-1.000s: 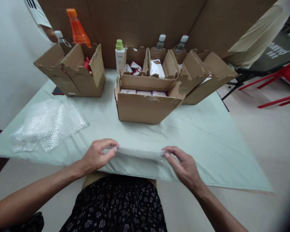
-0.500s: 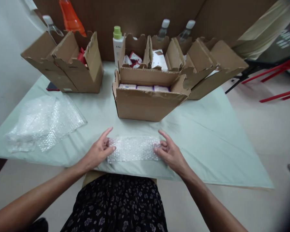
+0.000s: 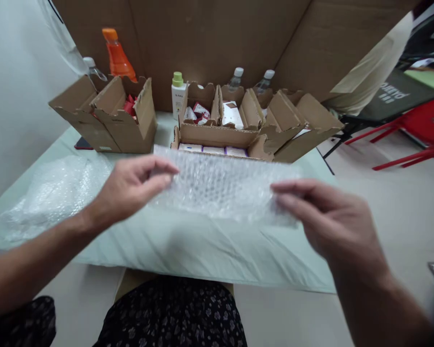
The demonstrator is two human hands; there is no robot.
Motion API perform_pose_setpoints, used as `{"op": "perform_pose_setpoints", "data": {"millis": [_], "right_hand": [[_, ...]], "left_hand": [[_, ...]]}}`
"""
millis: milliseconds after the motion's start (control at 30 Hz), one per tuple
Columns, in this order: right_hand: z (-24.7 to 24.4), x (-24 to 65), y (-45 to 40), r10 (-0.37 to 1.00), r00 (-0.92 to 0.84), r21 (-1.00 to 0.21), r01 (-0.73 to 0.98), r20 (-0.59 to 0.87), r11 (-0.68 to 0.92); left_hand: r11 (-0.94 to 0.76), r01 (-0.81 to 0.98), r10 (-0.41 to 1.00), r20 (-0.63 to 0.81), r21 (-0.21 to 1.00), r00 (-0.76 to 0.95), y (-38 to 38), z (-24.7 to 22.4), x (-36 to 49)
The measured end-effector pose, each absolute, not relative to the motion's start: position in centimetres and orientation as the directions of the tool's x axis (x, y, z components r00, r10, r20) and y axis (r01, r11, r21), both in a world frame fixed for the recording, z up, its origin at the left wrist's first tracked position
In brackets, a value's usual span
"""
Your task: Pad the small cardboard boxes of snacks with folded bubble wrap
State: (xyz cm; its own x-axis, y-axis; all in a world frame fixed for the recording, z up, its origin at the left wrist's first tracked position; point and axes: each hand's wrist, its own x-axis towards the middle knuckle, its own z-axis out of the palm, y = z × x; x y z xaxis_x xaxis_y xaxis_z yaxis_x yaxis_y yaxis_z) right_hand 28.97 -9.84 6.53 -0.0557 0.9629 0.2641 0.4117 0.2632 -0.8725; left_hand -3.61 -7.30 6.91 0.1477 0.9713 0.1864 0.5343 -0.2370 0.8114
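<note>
A folded strip of clear bubble wrap (image 3: 220,185) is held up above the table, stretched between my two hands. My left hand (image 3: 132,185) pinches its left end between thumb and fingers. At the right end, my right hand (image 3: 325,212) grips the wrap the same way, a little blurred. Behind the strip stands a low cardboard box (image 3: 222,132) holding white packs with purple edges; the strip hides most of its front. More bubble wrap (image 3: 63,190) lies in a loose pile on the table, beyond my left forearm.
Two cardboard boxes (image 3: 108,127) stand at the back left, near an orange bottle (image 3: 119,60). Several open boxes (image 3: 280,118) line the back right, with clear bottles behind. A white bottle with a green cap (image 3: 178,96) stands between. A red chair (image 3: 425,123) is at the right.
Both hands have raised the bubble wrap strip from the tabletop toward me. It now covers the front of the low box. The camera view has tilted up slightly.
</note>
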Motion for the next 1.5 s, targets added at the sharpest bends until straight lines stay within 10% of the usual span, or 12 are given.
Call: {"op": "perform_pose_setpoints", "data": {"millis": [267, 533, 733, 933, 1100, 1267, 1500], "right_hand": [[10.0, 29.8, 4.7, 0.988, -0.117, -0.867, 0.498, -0.100, -0.029], [8.2, 29.2, 10.4, 0.865, -0.480, -0.355, 0.841, -0.144, 0.408], [8.7, 26.1, 8.6, 0.885, -0.374, 0.068, 0.911, -0.279, 0.407], [9.3, 26.8, 7.9, 0.835, -0.388, 0.034, 0.900, -0.391, 0.434], [11.3, 28.5, 7.6, 0.886, -0.433, -0.024, 0.900, -0.163, 0.436], [9.5, 33.7, 3.3, 0.940, -0.200, -0.363, 0.884, 0.277, 0.296], [-2.3, 34.1, 0.3, 0.987, -0.150, -0.837, 0.532, 0.061, 0.133]], "left_hand": [[-0.096, 0.692, 0.968, -0.095, 0.716, 0.232, 5.4, 10.5, -1.5], [-0.315, 0.904, 0.885, -0.255, 0.288, 0.390, 10.6, 9.9, 1.0], [-0.446, 0.885, 0.852, -0.367, -0.137, 0.373, 9.4, 9.4, 3.7], [-0.471, 0.881, 0.828, -0.362, -0.037, 0.428, 8.7, 9.2, 3.0], [-0.455, 0.886, 0.877, -0.124, 0.093, 0.463, 7.7, 10.6, 0.1], [-0.297, 0.774, 0.953, 0.226, 0.560, 0.202, 2.8, 7.0, -4.6], [-0.147, 0.357, 0.989, 0.129, 0.923, 0.073, -0.2, -5.3, -2.2]]}}
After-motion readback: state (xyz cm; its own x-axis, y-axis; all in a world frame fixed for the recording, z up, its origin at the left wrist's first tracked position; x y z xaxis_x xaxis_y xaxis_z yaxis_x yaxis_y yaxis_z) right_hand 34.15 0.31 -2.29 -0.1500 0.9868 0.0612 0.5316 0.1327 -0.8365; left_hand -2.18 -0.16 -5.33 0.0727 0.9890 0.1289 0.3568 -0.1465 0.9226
